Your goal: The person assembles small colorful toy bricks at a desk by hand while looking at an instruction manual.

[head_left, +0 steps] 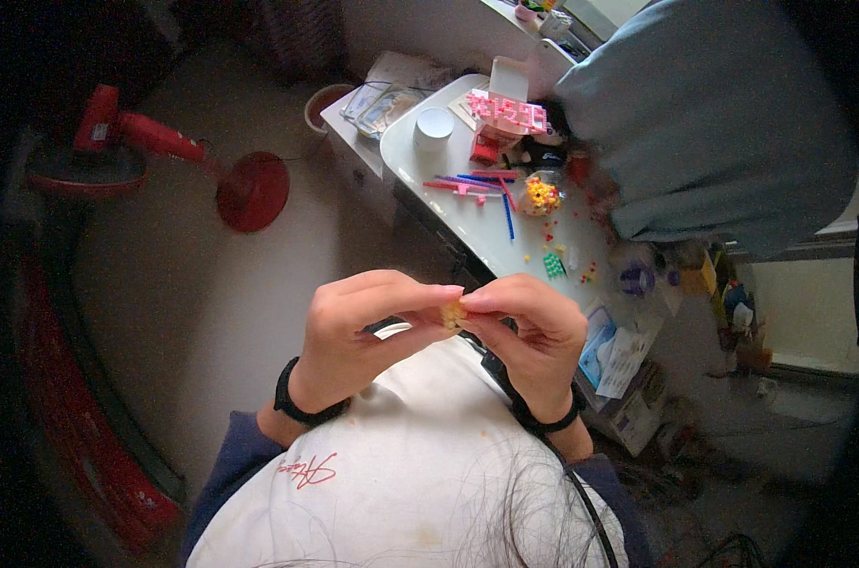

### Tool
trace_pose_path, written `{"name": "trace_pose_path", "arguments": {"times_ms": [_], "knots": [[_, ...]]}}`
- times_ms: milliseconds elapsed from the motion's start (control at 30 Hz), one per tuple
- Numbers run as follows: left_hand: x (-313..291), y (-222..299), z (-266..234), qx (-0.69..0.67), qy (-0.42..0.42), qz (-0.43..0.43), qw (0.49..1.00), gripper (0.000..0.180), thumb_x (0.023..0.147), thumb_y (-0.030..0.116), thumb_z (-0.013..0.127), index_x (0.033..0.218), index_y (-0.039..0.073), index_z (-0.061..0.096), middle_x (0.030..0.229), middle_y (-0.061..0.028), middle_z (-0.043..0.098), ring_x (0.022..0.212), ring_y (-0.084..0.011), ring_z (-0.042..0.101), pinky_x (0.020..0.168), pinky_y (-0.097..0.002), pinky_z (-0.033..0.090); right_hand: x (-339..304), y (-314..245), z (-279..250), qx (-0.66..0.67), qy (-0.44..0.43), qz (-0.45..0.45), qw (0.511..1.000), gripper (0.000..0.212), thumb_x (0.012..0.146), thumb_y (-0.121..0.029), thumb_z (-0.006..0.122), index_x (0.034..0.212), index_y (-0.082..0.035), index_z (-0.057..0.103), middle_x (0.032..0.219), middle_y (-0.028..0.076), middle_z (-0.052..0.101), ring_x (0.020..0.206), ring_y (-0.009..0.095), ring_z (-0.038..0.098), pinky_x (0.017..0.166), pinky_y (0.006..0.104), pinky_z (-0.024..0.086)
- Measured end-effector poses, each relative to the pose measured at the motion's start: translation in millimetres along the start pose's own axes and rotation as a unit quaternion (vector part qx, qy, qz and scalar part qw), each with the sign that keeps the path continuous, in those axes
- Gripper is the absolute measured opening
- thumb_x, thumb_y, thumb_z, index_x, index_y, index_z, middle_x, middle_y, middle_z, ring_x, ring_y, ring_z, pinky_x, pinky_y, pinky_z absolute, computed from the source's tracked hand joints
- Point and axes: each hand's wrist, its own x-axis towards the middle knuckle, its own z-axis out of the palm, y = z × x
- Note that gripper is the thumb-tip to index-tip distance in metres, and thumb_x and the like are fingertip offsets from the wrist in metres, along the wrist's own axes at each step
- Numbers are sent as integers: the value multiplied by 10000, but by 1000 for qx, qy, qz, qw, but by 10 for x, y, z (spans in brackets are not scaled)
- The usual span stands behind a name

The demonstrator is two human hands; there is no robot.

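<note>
Between my two hands is a small yellow, bumpy piece that looks made of beads (pixel 453 313). My left hand (pixel 368 317) pinches it from the left, thumb and fingertips together. From the other side, the fingertips of my right hand (pixel 533 327) close on it too. The fingers cover much of the piece, so its full shape is hidden. Both hands are held in front of my white shirt, off the near edge of the white table (pixel 425 175). On that table lie a green beaded piece (pixel 554 265) and several loose red and yellow beads (pixel 589 274).
A clear container of yellow and red beads (pixel 543 195) stands near coloured sticks (pixel 472 182). Farther back are a white round tub (pixel 434 127), a red box (pixel 484 148) and a pink block structure (pixel 510 113). A red fan (pixel 251 192) stands on the floor at left; a grey-blue curtain (pixel 704 123) hangs at right.
</note>
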Motion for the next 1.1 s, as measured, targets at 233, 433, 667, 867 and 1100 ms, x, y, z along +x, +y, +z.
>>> {"name": "trace_pose_path", "arguments": {"times_ms": [233,433,667,867,1100], "knots": [[2,-23,-78,-70,-16,-36,997,355,691,-13,794,1031,31,703,821,-80,696,721,-140,666,639,-246,530,-13,-68,57,-44,8,-25,999,201,744,45,738,930,0,678,858,121,687,762,214,664,660,282,519],[14,35,-150,-118,-1,-60,991,354,696,-36,786,1035,21,700,833,-86,693,746,-137,667,649,-243,535,-30,-94,106,35,121,-100,987,254,721,138,691,919,-8,630,838,161,679,764,258,676,662,314,537],[-28,28,-174,-153,-7,-47,987,363,755,-24,744,1110,16,681,893,-109,702,792,-148,687,691,-235,564,4,-108,73,8,43,-94,995,212,720,109,717,888,-7,659,848,135,691,777,239,682,672,313,545],[-66,31,-157,-133,7,-42,990,369,699,-32,779,1055,7,689,865,-96,698,784,-151,675,676,-251,533,32,-95,80,7,-18,-70,997,192,750,71,725,927,7,688,882,128,698,808,222,675,714,289,534],[-105,48,-126,-97,25,-44,994,361,692,-16,792,1038,26,698,847,-75,701,746,-139,665,651,-247,526,-50,-106,161,68,10,0,998,239,740,115,717,954,18,675,912,135,687,843,204,663,732,278,521]]}}
